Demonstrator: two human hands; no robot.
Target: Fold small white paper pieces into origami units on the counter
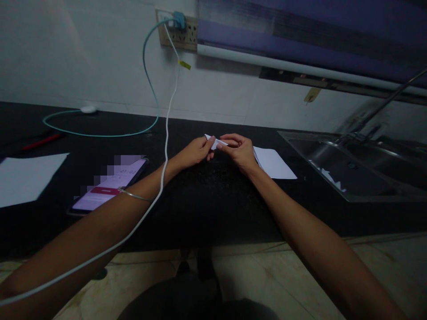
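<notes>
Dark bench [213,213] against a pale wall [100,58], a folded paper [220,142] held between two hands

The wall fills the upper left of the frame, and a purple panel [300,31] with a white lower edge covers the upper right. Tiled floor [267,271] shows along the bottom.

The small, pointed white folded paper is at the centre of the frame, raised over the bench. The left hand [197,151] has its grip clamped on the paper's left part, thumb on top; the right hand [242,153] pinches the right part, its grip closed on it as well.

Just beside the right hand, at centre right, lie white sheets [275,163]. Farther right is a metal sink [383,197] with a tap [363,122] and white paper scraps [333,180] at its left side.

At the left of the frame, a phone [106,186] lies with its screen lit, near another white sheet [30,175]. From the socket panel [191,38] at the upper centre, a teal cable [144,58] loops down onto the bench. A white cable [167,133], with a yellow tag [184,65] on it, crosses in front of the left forearm to the lower left.
</notes>
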